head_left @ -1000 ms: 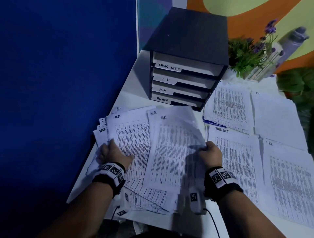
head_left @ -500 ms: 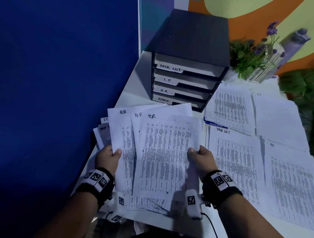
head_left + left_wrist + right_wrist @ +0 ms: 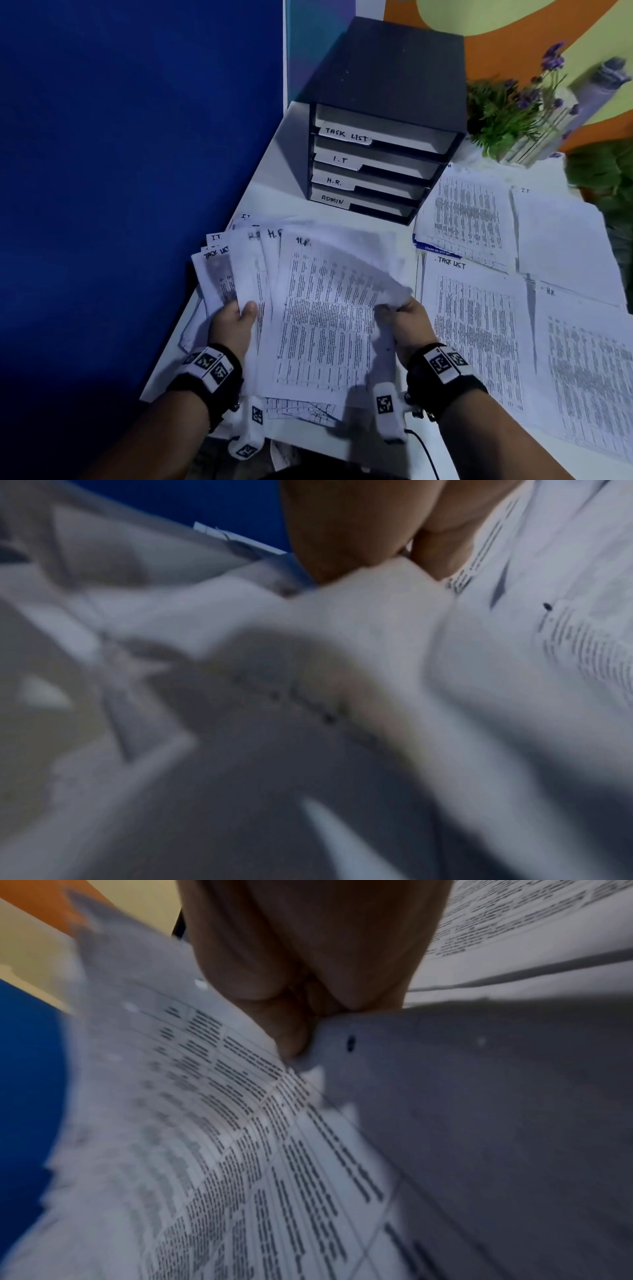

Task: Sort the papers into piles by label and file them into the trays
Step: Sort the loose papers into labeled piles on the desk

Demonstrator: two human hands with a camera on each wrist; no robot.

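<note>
Both hands (image 3: 233, 325) on papers (image 3: 325, 325) (H.R.)

Hand (image 3: 359, 531) on blurred papers (image 3: 394, 647)

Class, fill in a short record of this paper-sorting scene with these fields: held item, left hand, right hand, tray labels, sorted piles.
held item: fanned H.R. sheets
left hand: left hand grips the sheets' left edge
right hand: right hand pinches the right edge, which is crumpled
tray labels: file tray unit, top to bottom TASK LIST, I.T, H.R., ADMIN
sorted piles: TASK LIST pile, IT pile and H.R. pile on the table's right
</note>
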